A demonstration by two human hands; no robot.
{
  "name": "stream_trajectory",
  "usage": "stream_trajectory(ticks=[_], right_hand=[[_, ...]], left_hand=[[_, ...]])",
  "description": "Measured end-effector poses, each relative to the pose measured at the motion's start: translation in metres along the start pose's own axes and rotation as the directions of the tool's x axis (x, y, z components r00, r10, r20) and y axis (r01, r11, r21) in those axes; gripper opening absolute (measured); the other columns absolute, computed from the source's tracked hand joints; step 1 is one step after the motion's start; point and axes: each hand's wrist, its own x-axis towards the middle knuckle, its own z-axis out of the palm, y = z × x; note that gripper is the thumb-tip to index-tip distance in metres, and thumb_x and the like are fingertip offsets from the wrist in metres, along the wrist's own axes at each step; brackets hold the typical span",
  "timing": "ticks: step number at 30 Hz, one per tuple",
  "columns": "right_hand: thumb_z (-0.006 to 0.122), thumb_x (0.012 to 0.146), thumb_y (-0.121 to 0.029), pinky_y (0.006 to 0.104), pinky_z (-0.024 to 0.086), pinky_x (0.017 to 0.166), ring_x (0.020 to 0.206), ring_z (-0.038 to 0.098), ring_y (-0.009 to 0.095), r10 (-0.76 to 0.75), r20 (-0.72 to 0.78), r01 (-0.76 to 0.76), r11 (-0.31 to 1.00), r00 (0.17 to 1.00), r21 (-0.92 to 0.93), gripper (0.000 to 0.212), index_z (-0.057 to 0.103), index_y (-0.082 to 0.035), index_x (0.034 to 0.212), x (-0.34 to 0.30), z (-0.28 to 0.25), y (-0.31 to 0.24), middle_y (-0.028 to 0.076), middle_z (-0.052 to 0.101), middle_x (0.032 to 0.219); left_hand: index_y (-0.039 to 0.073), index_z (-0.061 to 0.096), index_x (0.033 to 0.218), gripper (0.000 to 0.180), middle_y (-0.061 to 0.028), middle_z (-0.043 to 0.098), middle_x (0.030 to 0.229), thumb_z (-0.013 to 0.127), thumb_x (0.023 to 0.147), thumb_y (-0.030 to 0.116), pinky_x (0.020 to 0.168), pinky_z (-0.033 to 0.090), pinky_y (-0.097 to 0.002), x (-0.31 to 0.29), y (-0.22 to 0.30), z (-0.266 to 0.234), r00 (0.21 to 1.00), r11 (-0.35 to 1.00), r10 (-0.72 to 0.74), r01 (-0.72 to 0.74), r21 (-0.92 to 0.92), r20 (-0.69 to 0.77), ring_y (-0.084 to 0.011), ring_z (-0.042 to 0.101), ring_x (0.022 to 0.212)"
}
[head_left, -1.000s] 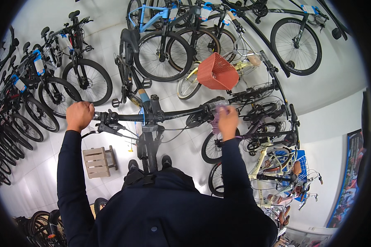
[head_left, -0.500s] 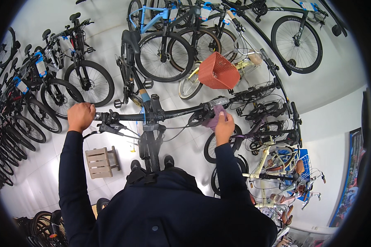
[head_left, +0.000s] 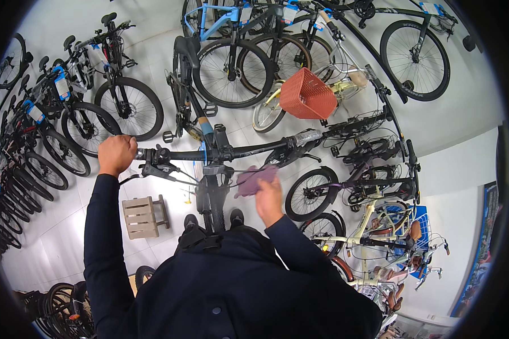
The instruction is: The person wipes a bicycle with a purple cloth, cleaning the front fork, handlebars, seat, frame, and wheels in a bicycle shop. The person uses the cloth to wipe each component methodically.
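Before me stands a bicycle with black handlebars [head_left: 244, 151], its front wheel [head_left: 212, 203] pointing back between my feet. My left hand [head_left: 117, 154] is wrapped round the grip at the left end of the bar. A crumpled purple cloth [head_left: 254, 181] is pinched in my right hand [head_left: 270, 199], just behind the bar and right of the stem. The right grip [head_left: 307, 137] is free of my hand and looks covered in clear wrapping. Brake levers and cables hang below both ends of the bar.
A beige slatted stool [head_left: 141, 218] stands on the floor at left. Rows of bicycles [head_left: 129, 110] line the left side. At the far side, a cream bicycle carries a red basket [head_left: 306, 95]. Folding bicycles and a blue crate [head_left: 417, 223] crowd the right.
My right hand has moved left and nearer to me with the cloth, away from the right grip. My left hand keeps its hold on the left grip.
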Motion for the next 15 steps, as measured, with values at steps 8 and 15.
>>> stream_trajectory(ticks=[8, 15], right_hand=[[0.056, 0.094, 0.009, 0.0439, 0.055, 0.099, 0.110, 0.067, 0.027, 0.293, 0.176, -0.314, 0.944, 0.940, 0.105, 0.035, 0.059, -0.001, 0.127, 0.014, -0.023, 0.013, 0.012, 0.066, 0.121], [0.052, 0.101, -0.002, 0.0466, 0.053, 0.106, 0.116, 0.067, 0.028, -0.145, -0.324, 0.197, 0.971, 0.935, 0.135, 0.024, 0.063, 0.001, 0.123, 0.052, -0.061, -0.099, 0.013, 0.069, 0.123]], left_hand=[[0.009, 0.076, 0.079, 0.041, -0.0155, 0.074, 0.080, 0.052, 0.097, 0.036, 0.072, 0.056, -0.0531, -0.001, -0.001, 0.001, 1.000, 1.000, 0.017, -0.017, 0.023, -0.021, -0.0386, 0.071, 0.077], [0.008, 0.075, 0.077, 0.041, -0.0161, 0.074, 0.079, 0.053, 0.097, 0.035, 0.071, 0.056, -0.0530, 0.000, -0.002, 0.003, 0.999, 1.000, 0.024, -0.025, -0.017, -0.029, -0.0387, 0.071, 0.077]])
